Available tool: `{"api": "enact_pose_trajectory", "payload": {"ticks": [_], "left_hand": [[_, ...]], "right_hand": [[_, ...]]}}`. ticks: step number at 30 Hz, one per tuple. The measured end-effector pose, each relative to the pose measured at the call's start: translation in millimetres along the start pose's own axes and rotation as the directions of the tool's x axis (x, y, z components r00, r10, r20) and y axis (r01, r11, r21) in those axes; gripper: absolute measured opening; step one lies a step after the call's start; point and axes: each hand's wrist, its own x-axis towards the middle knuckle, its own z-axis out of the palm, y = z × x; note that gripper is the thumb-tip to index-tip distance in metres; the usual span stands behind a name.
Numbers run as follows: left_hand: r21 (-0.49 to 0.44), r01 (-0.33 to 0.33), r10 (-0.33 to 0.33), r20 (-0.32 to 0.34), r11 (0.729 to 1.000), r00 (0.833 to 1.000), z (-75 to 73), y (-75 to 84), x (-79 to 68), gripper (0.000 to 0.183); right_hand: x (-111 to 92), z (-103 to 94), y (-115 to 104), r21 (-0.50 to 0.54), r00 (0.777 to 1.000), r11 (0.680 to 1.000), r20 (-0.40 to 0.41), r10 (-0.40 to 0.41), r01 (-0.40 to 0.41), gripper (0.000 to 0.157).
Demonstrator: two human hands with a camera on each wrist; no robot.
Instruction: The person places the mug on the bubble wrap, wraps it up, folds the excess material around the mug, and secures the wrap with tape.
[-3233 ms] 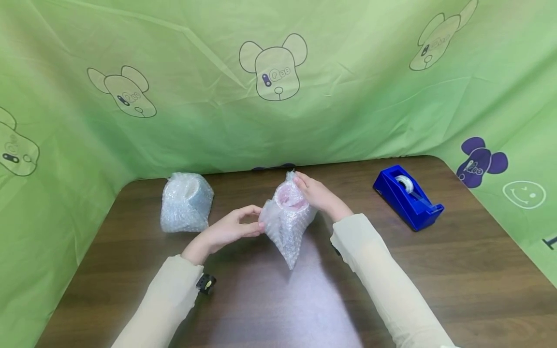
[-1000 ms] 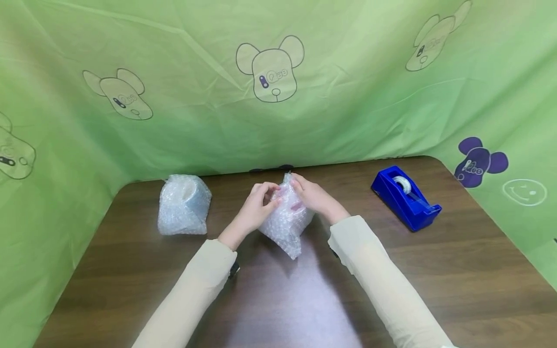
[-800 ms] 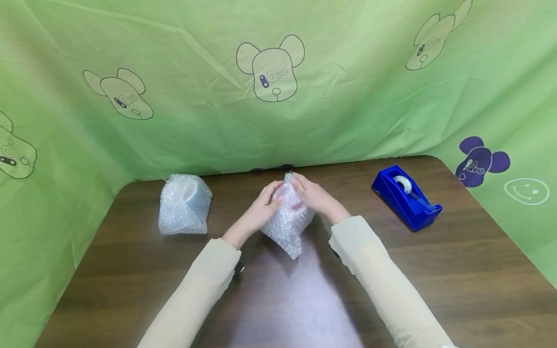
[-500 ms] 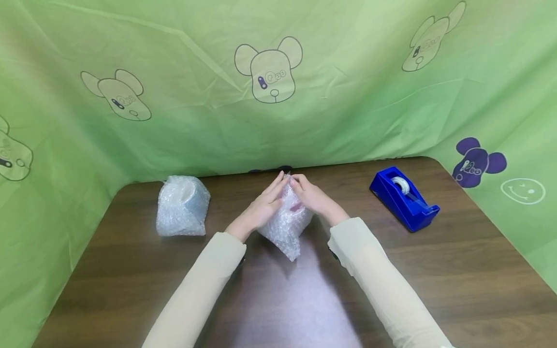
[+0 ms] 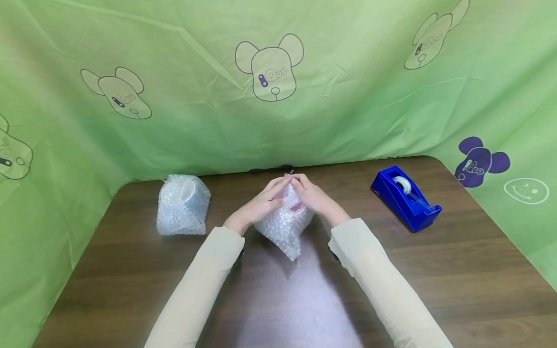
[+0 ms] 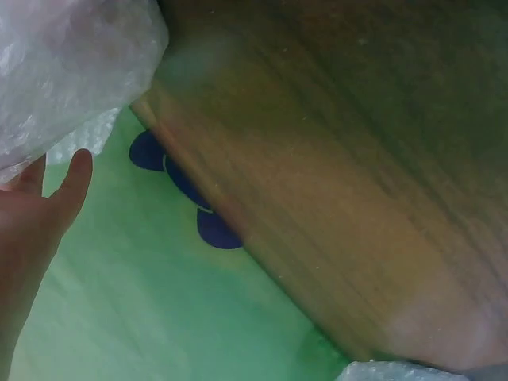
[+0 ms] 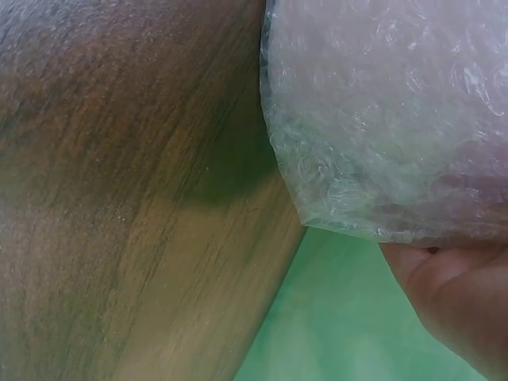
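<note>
A bubble-wrapped bundle [image 5: 283, 234] stands at the middle of the table, a pinkish round-rimmed thing showing faintly inside it. From the left side, my left hand [image 5: 260, 205] presses on the wrap near its top, thumb toward me and fingertips close to the other hand's. Opposite it, my right hand [image 5: 316, 197] holds the bundle's upper right. In the left wrist view, extended fingers [image 6: 73, 186] show beside the wrap [image 6: 71, 71]; most of that hand is cut off. The right wrist view has the bubble wrap [image 7: 381, 111] large, with part of the hand [image 7: 464, 294] below it.
Another bubble-wrapped bundle [image 5: 183, 208], bluish inside, sits at the table's back left. A blue tape dispenser [image 5: 406, 198] with a tape roll [image 5: 402, 184] is at the right. Green printed cloth [image 5: 200, 96] hangs behind the brown wooden table [image 5: 287, 304].
My left hand has moved from the loose flap at the left up to the bundle's top, and the flap is now folded over the pinkish opening. My right hand has stayed in place.
</note>
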Motion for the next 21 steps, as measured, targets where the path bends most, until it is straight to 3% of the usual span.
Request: {"api": "enact_pose_trajectory", "payload": {"ticks": [11,17,21], "left_hand": [[-0.028,-0.023,0.024,0.035,0.999,0.999,1.0,-2.3,-2.7,0.060],[-0.029,-0.013,0.013,0.004,0.999,1.000,1.8,-2.9,-2.7,0.057],[-0.031,0.022,-0.023,-0.030,0.999,0.999,1.1,-0.4,-2.6,0.044]], "right_hand": [[-1.2,1.8,4.5,0.062,1.000,0.998,-0.017,0.005,-0.004,0.049],[0.4,1.3,5.6,0.146,1.000,0.989,0.008,0.019,-0.020,0.053],[0.8,1.0,4.5,0.169,1.000,0.985,0.003,0.026,-0.026,0.053]]}}
